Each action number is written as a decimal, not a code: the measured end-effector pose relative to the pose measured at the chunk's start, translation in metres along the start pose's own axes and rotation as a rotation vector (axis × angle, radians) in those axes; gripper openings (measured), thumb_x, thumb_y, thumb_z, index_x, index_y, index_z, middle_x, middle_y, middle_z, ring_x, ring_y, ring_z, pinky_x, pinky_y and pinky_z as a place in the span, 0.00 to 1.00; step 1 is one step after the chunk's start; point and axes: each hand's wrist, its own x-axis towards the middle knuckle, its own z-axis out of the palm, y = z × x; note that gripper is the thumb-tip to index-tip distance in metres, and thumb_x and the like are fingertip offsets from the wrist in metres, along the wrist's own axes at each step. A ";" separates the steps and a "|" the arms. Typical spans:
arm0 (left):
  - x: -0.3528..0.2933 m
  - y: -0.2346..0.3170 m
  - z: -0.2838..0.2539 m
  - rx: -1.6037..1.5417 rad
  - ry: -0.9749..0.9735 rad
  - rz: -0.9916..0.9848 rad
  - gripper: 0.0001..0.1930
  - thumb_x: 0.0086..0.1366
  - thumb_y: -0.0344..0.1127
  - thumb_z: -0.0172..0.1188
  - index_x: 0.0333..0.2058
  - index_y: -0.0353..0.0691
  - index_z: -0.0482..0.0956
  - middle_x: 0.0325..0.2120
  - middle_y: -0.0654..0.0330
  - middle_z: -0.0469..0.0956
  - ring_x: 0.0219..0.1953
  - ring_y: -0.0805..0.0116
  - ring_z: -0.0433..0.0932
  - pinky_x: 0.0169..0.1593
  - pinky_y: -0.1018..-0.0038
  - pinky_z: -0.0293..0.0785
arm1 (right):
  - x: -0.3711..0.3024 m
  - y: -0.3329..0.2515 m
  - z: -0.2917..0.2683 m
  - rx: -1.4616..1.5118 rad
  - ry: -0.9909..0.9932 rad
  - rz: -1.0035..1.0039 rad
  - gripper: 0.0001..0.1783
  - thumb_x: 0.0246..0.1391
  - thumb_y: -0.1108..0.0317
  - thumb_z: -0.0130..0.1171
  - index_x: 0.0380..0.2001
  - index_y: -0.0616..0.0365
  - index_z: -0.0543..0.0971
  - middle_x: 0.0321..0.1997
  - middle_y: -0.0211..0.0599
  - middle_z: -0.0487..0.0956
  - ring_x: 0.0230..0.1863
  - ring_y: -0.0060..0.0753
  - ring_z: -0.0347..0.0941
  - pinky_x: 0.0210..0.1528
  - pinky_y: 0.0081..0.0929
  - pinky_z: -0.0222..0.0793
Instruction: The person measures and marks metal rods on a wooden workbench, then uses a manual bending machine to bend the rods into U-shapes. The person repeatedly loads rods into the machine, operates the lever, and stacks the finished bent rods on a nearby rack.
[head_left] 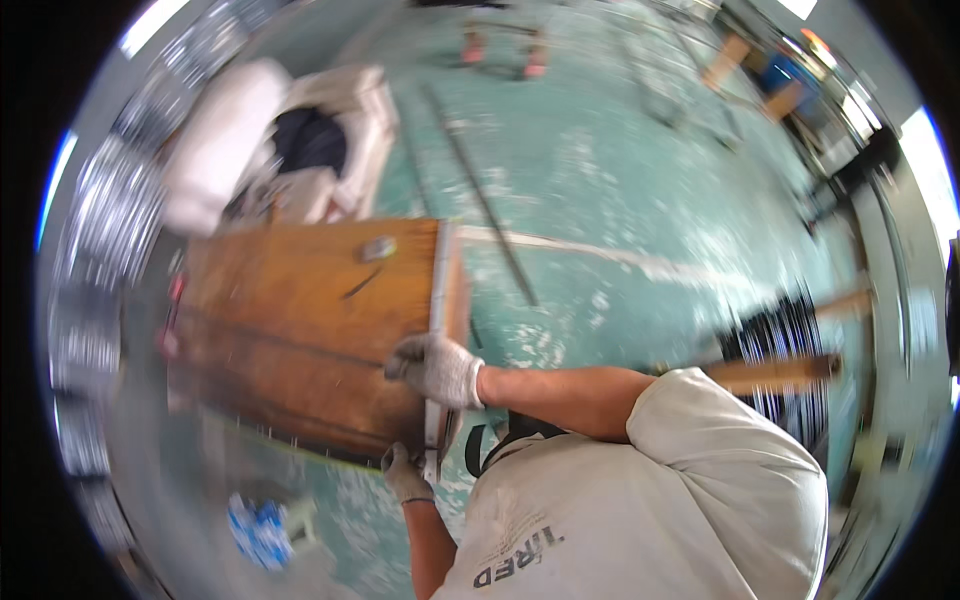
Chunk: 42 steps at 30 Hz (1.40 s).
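Observation:
A worktable with a worn orange-brown top stands in front of me to the left. A long light-grey metal strip runs along its right edge. My right hand, in a pale knit glove, lies over the strip with its fingers curled onto the tabletop. At the strip's near end, by the table corner, my left hand, also gloved, is closed at the edge; its thumb is hidden. A small grey block-like thing sits on the top, near a thin dark stick or mark.
White padded bundles and a large pale bag stand beyond the table. A long dark bar lies on the green floor. Black coiled material is at right, wrapped rolls at far left, and a blue-white bag at lower left.

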 end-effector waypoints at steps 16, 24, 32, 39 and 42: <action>-0.291 -0.024 0.154 0.552 -0.925 0.494 0.06 0.83 0.30 0.58 0.49 0.35 0.81 0.36 0.56 0.83 0.30 0.69 0.79 0.36 0.69 0.76 | -0.541 0.073 -0.131 0.301 1.385 -0.190 0.13 0.81 0.62 0.63 0.53 0.61 0.87 0.35 0.23 0.80 0.38 0.18 0.70 0.42 0.25 0.72; -0.495 -0.157 0.179 0.753 -1.451 0.505 0.09 0.83 0.31 0.61 0.54 0.34 0.79 0.39 0.57 0.83 0.34 0.68 0.82 0.41 0.68 0.82 | -0.771 0.199 -0.134 0.487 2.082 -0.153 0.14 0.77 0.60 0.71 0.48 0.62 0.92 0.36 0.23 0.86 0.40 0.19 0.77 0.46 0.24 0.77; -0.709 -0.368 0.152 0.908 -1.881 -0.263 0.14 0.78 0.27 0.61 0.58 0.29 0.78 0.42 0.53 0.84 0.40 0.63 0.87 0.46 0.66 0.86 | -1.074 0.357 -0.092 0.440 2.579 0.060 0.14 0.78 0.60 0.70 0.49 0.60 0.92 0.39 0.18 0.86 0.40 0.13 0.75 0.44 0.20 0.73; -0.826 -0.510 0.122 1.316 -1.984 -0.457 0.16 0.79 0.28 0.60 0.60 0.26 0.77 0.48 0.50 0.83 0.47 0.60 0.89 0.52 0.66 0.89 | -1.233 0.417 -0.037 0.457 2.720 0.546 0.19 0.74 0.55 0.73 0.48 0.62 0.93 0.40 0.34 0.92 0.42 0.23 0.83 0.52 0.29 0.79; -0.839 -0.574 0.110 1.400 -1.992 -0.501 0.17 0.78 0.27 0.61 0.61 0.26 0.78 0.51 0.50 0.83 0.49 0.59 0.88 0.53 0.65 0.89 | -1.279 0.443 -0.032 0.432 2.715 0.771 0.23 0.71 0.49 0.74 0.48 0.62 0.93 0.41 0.46 0.94 0.42 0.34 0.87 0.55 0.36 0.81</action>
